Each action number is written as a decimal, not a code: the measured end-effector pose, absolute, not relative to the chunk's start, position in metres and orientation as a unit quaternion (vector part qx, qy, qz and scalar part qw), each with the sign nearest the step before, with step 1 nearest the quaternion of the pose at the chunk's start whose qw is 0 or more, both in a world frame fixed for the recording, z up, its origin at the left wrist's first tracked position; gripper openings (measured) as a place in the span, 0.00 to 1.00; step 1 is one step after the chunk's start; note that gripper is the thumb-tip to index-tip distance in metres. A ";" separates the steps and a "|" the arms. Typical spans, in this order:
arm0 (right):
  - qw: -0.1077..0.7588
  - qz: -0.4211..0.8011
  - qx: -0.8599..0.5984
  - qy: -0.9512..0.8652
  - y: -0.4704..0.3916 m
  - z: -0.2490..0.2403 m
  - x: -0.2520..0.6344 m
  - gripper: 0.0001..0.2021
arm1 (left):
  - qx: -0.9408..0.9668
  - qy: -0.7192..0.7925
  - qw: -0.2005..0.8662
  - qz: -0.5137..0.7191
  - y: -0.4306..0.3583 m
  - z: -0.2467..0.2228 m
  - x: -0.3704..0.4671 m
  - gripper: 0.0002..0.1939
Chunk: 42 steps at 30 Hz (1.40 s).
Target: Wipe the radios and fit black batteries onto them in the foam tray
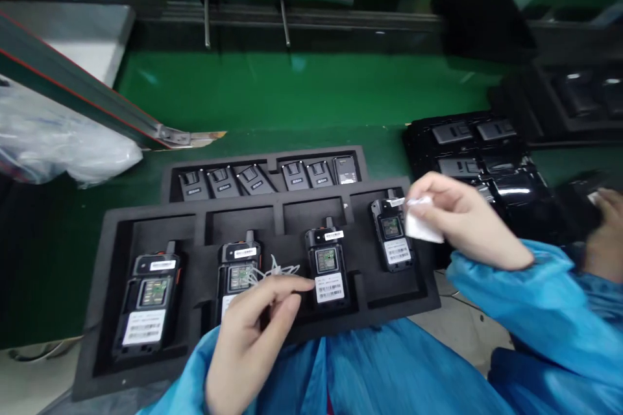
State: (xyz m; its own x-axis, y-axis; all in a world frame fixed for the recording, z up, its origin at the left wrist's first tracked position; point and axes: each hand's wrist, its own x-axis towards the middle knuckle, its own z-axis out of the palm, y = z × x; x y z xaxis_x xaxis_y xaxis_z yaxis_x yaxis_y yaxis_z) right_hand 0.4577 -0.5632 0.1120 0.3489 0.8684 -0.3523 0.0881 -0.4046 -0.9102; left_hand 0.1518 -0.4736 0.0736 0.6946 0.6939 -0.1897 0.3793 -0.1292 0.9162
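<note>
A black foam tray (104,253) in front of me holds several black handsets lying back-up, each with white barcode labels. My left hand (253,331) hovers over the second handset (238,272), pinching thin white plastic ties (277,269) between thumb and forefinger, next to the third handset (327,269). My right hand (462,220) holds a small white sheet (421,224) just right of the fourth handset (392,233). Both arms are in blue sleeves.
Behind the tray sits a second foam tray (170,185) with several small black clips. Glossy black trays (487,155) with parts stand at the right. Another person's hand (606,233) shows at the far right. A green belt (292,91) runs behind; a clear plastic bag (53,142) lies left.
</note>
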 end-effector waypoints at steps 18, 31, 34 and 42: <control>0.286 0.417 -0.692 -0.515 -0.571 0.101 0.390 0.05 | 0.880 0.264 0.359 0.167 -0.487 0.072 0.149 0.09; 0.017 0.146 -0.643 -0.752 -0.539 0.086 0.352 0.05 | 0.963 0.207 0.169 0.026 -0.498 0.057 0.173 0.20; -0.041 0.123 -0.628 -0.767 -0.534 0.090 0.348 0.05 | 0.961 0.212 0.177 0.020 -0.498 0.056 0.176 0.19; -0.048 0.110 -0.583 -0.803 -0.529 0.088 0.344 0.10 | 0.947 0.237 0.215 0.039 -0.497 0.055 0.179 0.10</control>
State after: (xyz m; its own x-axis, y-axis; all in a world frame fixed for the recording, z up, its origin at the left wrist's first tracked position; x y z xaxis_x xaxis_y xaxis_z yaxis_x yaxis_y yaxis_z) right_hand 0.3444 -0.5288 0.0878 -0.3155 0.9262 -0.2065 0.9476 0.2959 -0.1208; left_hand 0.1793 -0.4968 0.0551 0.8851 0.4646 -0.0279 0.4312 -0.7960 0.4249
